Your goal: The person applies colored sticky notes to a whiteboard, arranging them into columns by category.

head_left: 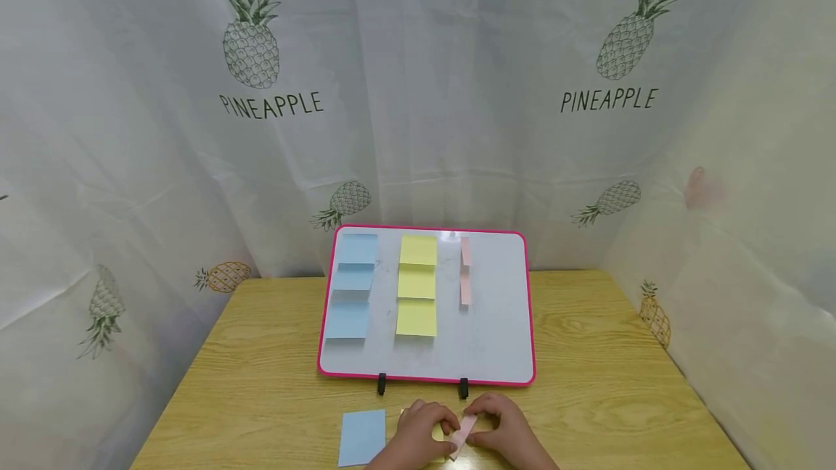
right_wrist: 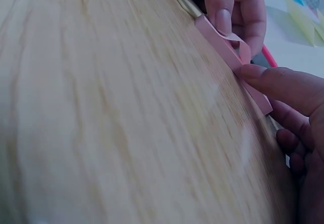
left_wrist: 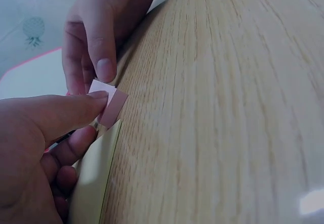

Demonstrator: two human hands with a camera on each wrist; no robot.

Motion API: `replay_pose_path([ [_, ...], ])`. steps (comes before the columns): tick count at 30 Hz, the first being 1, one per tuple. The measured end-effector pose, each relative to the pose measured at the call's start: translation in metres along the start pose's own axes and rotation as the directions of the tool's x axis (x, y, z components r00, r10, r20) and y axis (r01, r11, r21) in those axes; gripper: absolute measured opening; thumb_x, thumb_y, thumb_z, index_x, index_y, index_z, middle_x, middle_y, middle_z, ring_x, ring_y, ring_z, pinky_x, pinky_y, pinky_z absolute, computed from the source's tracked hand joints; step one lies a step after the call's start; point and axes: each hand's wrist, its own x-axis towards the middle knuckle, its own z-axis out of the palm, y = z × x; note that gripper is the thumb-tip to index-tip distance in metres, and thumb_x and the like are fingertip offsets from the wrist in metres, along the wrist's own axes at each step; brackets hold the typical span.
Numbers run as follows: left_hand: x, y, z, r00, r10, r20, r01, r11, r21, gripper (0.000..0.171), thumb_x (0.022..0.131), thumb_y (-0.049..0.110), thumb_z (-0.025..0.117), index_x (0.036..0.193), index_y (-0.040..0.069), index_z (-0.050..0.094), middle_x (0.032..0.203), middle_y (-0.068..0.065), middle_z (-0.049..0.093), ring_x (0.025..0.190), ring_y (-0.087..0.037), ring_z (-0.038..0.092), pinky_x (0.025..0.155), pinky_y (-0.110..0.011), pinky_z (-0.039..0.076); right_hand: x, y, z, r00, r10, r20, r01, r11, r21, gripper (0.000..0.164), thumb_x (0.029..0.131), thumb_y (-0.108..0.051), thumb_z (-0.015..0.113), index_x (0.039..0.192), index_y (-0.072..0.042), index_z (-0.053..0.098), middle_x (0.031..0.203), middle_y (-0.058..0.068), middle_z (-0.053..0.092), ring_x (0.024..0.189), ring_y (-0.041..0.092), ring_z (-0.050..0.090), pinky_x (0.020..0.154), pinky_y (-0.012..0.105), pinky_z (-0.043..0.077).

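Low in the head view, both hands meet over a narrow pad of pink sticky notes (right_wrist: pixel 223 46). My right hand (head_left: pixel 508 432) grips the pad between thumb and fingers. A top pink sticky note (right_wrist: pixel 245 50) curls up from it in a loop. The left hand (head_left: pixel 418 435) pinches this lifted strip with its thumb; its fingertips behind are partly hidden. Beneath the left hand lies a yellow sticky-note pad (left_wrist: pixel 96 176), mostly covered in the head view. To its left, a blue sticky-note pad (head_left: pixel 362 437) rests on the table.
A pink-rimmed whiteboard (head_left: pixel 499 310) stands behind the hands on black feet (head_left: pixel 464 388). Columns of blue notes (head_left: pixel 347 320), yellow notes (head_left: pixel 416 318) and two narrow pink notes (head_left: pixel 465 289) stick to it. A pineapple-print curtain (head_left: pixel 444 93) surrounds the wooden table (head_left: pixel 588 376).
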Motion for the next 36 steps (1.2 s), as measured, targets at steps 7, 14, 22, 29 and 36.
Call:
replay_pose_path([
  [7, 0.0006, 0.0014, 0.0026, 1.0, -0.024, -0.014, 0.024, 1.0, 0.002, 0.017, 0.081, 0.028, 0.08, 0.091, 0.033, 0.067, 0.08, 0.023, 0.052, 0.081, -0.001, 0.039, 0.075, -0.035, 0.031, 0.0, 0.0016, 0.0003, 1.0, -0.016, -0.012, 0.015, 0.999, -0.033, 0.029, 0.073, -0.026, 0.086, 0.097, -0.016, 0.073, 0.098, -0.001, 0.067, 0.092, 0.014, 0.058, 0.08, 0.028, 0.046],
  [14, 0.002, 0.0001, 0.004, 0.999, -0.036, -0.014, 0.036, 0.999, 0.001, 0.017, 0.081, 0.03, 0.08, 0.091, 0.034, 0.066, 0.079, 0.022, 0.051, 0.079, -0.002, 0.038, 0.074, -0.035, 0.029, 0.0003, 0.0004, 0.0, 1.0, 0.009, -0.018, -0.01, 0.999, -0.041, 0.027, 0.075, -0.027, 0.084, 0.099, -0.019, 0.074, 0.098, -0.005, 0.066, 0.087, 0.013, 0.055, 0.072, 0.026, 0.043],
  [22, 0.0002, 0.003, 0.0012, 0.999, -0.041, 0.009, 0.041, 0.999, -0.008, 0.025, 0.076, 0.032, 0.084, 0.093, 0.033, 0.066, 0.08, 0.021, 0.05, 0.078, -0.003, 0.037, 0.075, -0.034, 0.029, -0.0003, 0.0013, 0.0036, 0.998, -0.018, -0.062, 0.011, 0.994, -0.106, 0.02, 0.077, -0.024, 0.083, 0.095, -0.02, 0.074, 0.095, -0.008, 0.065, 0.086, 0.01, 0.056, 0.068, 0.024, 0.043],
  [29, 0.0014, -0.0024, 0.0027, 0.998, -0.061, 0.021, 0.062, 0.997, -0.047, 0.032, 0.074, 0.028, 0.086, 0.097, 0.032, 0.064, 0.081, 0.021, 0.051, 0.08, -0.003, 0.039, 0.077, -0.037, 0.031, -0.0012, 0.0, 0.0078, 0.994, -0.039, -0.102, 0.026, 0.992, -0.127, 0.016, 0.079, -0.02, 0.082, 0.092, -0.021, 0.073, 0.092, -0.008, 0.066, 0.087, 0.009, 0.057, 0.071, 0.026, 0.044],
  [36, 0.0021, -0.0041, 0.0032, 0.998, -0.05, 0.023, 0.051, 0.997, -0.058, 0.03, 0.073, 0.027, 0.086, 0.095, 0.033, 0.066, 0.08, 0.021, 0.052, 0.076, -0.004, 0.038, 0.073, -0.034, 0.028, -0.0018, 0.0015, 0.0081, 0.992, -0.015, -0.124, 0.001, 0.994, -0.107, 0.016, 0.078, -0.018, 0.081, 0.09, -0.023, 0.072, 0.094, -0.011, 0.065, 0.09, 0.009, 0.057, 0.078, 0.027, 0.047],
])
